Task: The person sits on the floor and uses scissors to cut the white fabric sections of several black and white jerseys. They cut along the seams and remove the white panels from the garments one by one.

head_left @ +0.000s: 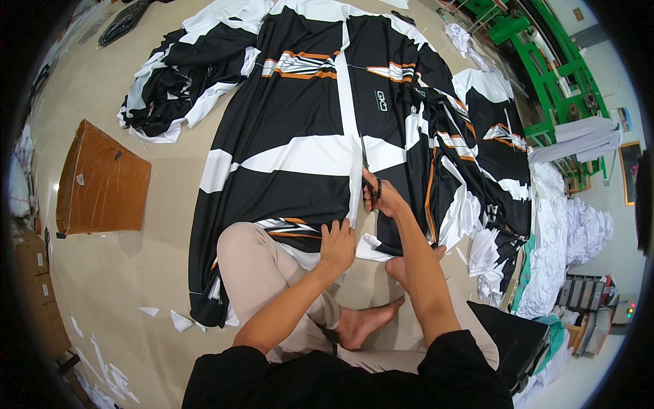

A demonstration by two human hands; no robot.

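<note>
A long sheet of printed fabric (pixel 293 136), black with white panels and orange stripes, lies spread on the floor in front of me. My right hand (pixel 379 195) grips a pair of scissors (pixel 366 170) whose blades sit in a white strip running down the middle of the cloth. My left hand (pixel 338 244) presses flat on the fabric's near edge, just left of the cut line. I sit on the floor with my legs folded, a bare foot (pixel 364 322) between my arms.
A flattened brown cardboard sheet (pixel 102 180) lies at the left. More printed fabric is bunched at the upper left (pixel 178 75) and piled at the right (pixel 497 157). White cloth heaps (pixel 565 238) and a green metal frame (pixel 545 61) stand at the right. White scraps (pixel 180 320) litter the floor.
</note>
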